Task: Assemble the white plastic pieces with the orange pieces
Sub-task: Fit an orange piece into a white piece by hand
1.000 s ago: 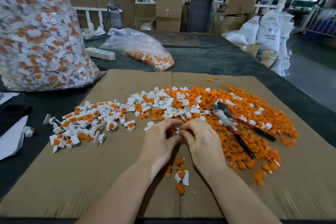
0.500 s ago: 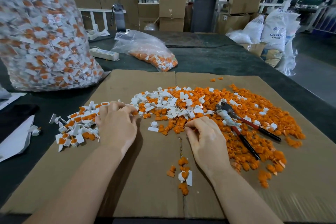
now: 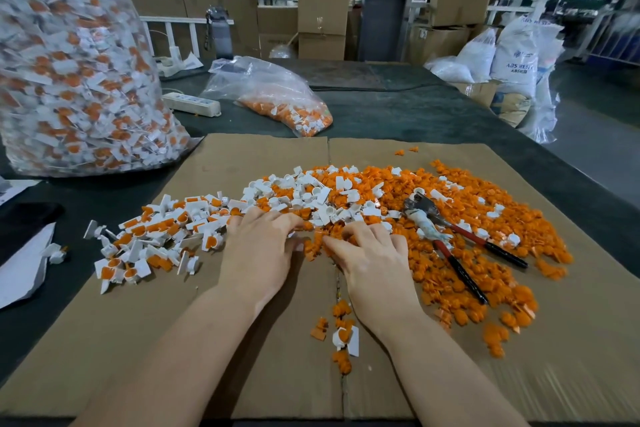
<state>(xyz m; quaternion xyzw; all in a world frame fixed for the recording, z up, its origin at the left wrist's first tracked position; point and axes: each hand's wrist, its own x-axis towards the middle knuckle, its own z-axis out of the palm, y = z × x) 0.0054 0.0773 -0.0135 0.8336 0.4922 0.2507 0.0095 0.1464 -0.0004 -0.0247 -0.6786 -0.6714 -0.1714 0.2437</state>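
Observation:
A heap of loose white plastic pieces point(image 3: 313, 198) lies mid-cardboard, merging on the right into a wide spread of orange pieces point(image 3: 485, 229). To the left sits a pile of joined white-and-orange pieces point(image 3: 156, 232). My left hand point(image 3: 259, 253) rests palm down, fingers spread, fingertips at the near edge of the white heap. Beside it my right hand point(image 3: 375, 262) lies palm down with fingers spread over orange pieces. I see nothing gripped in either hand. A few pieces point(image 3: 343, 336) lie between my forearms.
Red-handled pliers point(image 3: 460, 267) lie on the orange pieces right of my right hand. All this sits on a cardboard sheet point(image 3: 242, 156) on a dark table. A big bag of joined pieces point(image 3: 69, 80), a small bag point(image 3: 277, 97) and a power strip point(image 3: 192, 104) stand behind.
My hands parted from in front of me. The left swung out to the joined pile, then back to the white heap. The right reached forward onto the orange pieces and spread its fingers.

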